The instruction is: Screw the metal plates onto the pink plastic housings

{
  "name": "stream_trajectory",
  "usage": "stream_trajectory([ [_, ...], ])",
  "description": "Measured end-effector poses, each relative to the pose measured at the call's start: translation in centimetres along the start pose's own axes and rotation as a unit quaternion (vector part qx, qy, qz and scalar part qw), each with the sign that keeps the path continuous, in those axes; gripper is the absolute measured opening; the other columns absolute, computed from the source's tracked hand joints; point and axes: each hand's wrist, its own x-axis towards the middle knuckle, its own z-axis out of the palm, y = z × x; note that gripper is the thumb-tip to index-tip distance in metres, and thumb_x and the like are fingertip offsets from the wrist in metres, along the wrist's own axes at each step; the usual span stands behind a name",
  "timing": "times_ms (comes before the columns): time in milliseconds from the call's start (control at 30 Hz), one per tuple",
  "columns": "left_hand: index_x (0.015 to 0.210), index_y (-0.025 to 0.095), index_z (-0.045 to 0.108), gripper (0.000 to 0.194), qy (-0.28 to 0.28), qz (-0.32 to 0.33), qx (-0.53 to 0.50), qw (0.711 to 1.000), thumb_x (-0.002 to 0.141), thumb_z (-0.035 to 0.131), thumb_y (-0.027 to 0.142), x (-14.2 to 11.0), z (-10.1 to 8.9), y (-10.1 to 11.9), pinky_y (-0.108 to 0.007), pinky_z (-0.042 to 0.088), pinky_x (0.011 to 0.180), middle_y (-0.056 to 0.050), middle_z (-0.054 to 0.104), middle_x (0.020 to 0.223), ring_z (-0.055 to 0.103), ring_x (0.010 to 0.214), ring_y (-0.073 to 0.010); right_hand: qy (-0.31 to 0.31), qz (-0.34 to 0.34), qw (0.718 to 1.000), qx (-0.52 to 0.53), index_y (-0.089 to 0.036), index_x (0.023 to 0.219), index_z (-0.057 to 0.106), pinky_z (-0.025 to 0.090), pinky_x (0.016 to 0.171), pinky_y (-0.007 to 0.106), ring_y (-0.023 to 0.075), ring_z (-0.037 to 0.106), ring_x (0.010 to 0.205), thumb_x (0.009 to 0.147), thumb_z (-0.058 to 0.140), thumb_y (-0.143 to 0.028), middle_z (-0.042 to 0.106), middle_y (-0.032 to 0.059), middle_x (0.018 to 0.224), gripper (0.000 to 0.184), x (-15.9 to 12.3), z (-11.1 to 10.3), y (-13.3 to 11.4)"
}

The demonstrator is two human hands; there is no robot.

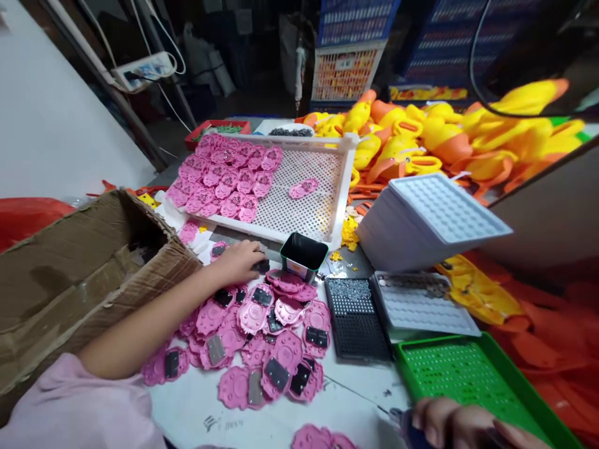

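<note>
My left hand (pixel 238 263) reaches over the pile of pink plastic casings (pixel 255 308), its fingers closed around a small black piece (pixel 262 266). Many of these casings carry dark rectangular covers. Just right of that hand stands a small black tub (pixel 305 252). At the bottom right edge, my right hand (pixel 461 424) is wrapped round the dark handle of a screwdriver (pixel 410 430). Its long thin shaft points left toward the pile, over the white work surface (pixel 346 405). More pink casings (pixel 321 438) lie at the bottom edge, partly cut off.
A white perforated crate (pixel 309 215) holds rows of pink parts. Right of the pile sit a black screw tray (pixel 358 337), a white tray (pixel 421 308) and a green tray (pixel 486 368). A cardboard box (pixel 88 274) flanks my left arm. Yellow-orange duck-like pieces (pixel 421 137) heap behind.
</note>
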Motion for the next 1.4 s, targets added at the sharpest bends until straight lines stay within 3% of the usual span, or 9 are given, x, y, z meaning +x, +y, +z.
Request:
stream_trajectory([
  [167,0.112,0.022,0.066,0.037,-0.012,0.039,0.019,0.999,0.076,0.065,0.030,0.6,-0.2,-1.1,-0.033,0.042,0.083,-0.008,0.059,0.104,0.053,0.099,-0.0250,0.073,-0.080,0.994,-0.017,-0.030,0.079,0.075,0.050,0.049,0.032,0.0190,0.057,0.048,0.092,0.038,-0.047,0.059,0.0036,0.052,0.043,1.3,4.5,-1.5],
  [233,0.114,0.023,0.065,0.038,0.007,0.057,0.022,0.998,0.077,0.064,0.033,1.0,-0.4,-1.2,-0.034,0.041,0.085,-0.007,0.059,0.103,0.052,0.099,-0.0249,0.244,-0.188,0.950,-0.045,-0.033,0.102,0.071,0.049,0.048,0.030,0.0168,0.054,0.051,0.084,0.054,-0.055,0.057,0.0000,0.061,0.033,1.7,6.7,-1.8],
  [267,0.116,0.023,0.064,0.040,0.020,0.066,0.021,0.997,0.078,0.063,0.034,1.3,-0.4,-1.1,-0.034,0.040,0.086,-0.007,0.059,0.103,0.052,0.099,-0.0251,0.269,-0.219,0.936,-0.062,-0.029,0.110,0.069,0.049,0.047,0.031,0.0169,0.053,0.053,0.074,0.059,-0.067,0.056,0.0001,0.064,0.053,1.8,7.5,-1.8],
  [733,0.071,0.021,0.071,0.010,0.095,0.159,-0.025,0.982,0.069,0.063,0.027,4.1,0.4,-0.9,-0.032,0.041,0.082,-0.004,0.067,0.080,0.055,0.081,-0.0197,0.298,-0.199,0.933,-0.022,-0.028,0.094,0.069,0.045,0.049,0.031,0.0164,0.052,0.051,0.049,0.075,-0.069,0.055,-0.0013,0.063,0.062,2.3,7.6,-1.9],
  [900,0.075,0.016,0.066,0.022,0.217,0.117,-0.049,0.968,0.085,0.048,0.026,1.5,-2.2,-0.2,-0.031,0.041,0.089,0.000,0.063,0.077,0.053,0.082,-0.0146,0.251,-0.219,0.943,0.007,-0.027,0.095,0.067,0.046,0.049,0.030,0.0159,0.055,0.053,0.053,0.076,-0.066,0.057,-0.0017,0.066,0.057,2.3,6.9,-1.5],
  [1000,0.093,0.016,0.063,0.029,0.314,0.065,-0.100,0.942,0.094,0.037,0.030,-2.2,-3.3,2.4,-0.030,0.043,0.087,0.004,0.061,0.083,0.054,0.084,-0.0125,0.228,-0.219,0.948,0.023,-0.026,0.098,0.066,0.046,0.048,0.030,0.0157,0.055,0.054,0.053,0.077,-0.064,0.058,-0.0018,0.067,0.060,2.4,6.7,-1.4],
  [1067,0.092,0.018,0.065,0.024,0.331,0.010,-0.287,0.899,0.089,0.052,0.038,-5.0,-3.0,5.4,-0.027,0.047,0.072,0.006,0.062,0.078,0.055,0.072,-0.0111,0.225,-0.219,0.949,0.024,-0.025,0.101,0.065,0.046,0.047,0.030,0.0157,0.055,0.053,0.052,0.077,-0.065,0.057,-0.0020,0.067,0.064,2.5,6.5,-1.4],
  [1267,0.076,0.021,0.065,0.016,0.080,0.198,-0.353,0.911,0.085,0.052,0.025,-11.0,1.2,16.8,-0.031,0.048,0.063,-0.001,0.066,0.074,0.060,0.070,-0.0166,0.223,-0.232,0.946,0.026,-0.024,0.103,0.063,0.047,0.045,0.031,0.0161,0.056,0.052,0.052,0.076,-0.066,0.059,-0.0021,0.067,0.068,2.7,6.1,-1.5],
  [1400,0.073,0.020,0.062,0.021,0.093,0.231,-0.253,0.935,0.089,0.049,0.022,-11.4,4.8,20.9,-0.037,0.045,0.072,-0.004,0.066,0.079,0.056,0.079,-0.0207,0.219,-0.239,0.946,0.023,-0.023,0.103,0.062,0.048,0.045,0.030,0.0154,0.056,0.052,0.053,0.076,-0.067,0.059,-0.0024,0.067,0.069,2.8,5.9,-1.4],
])
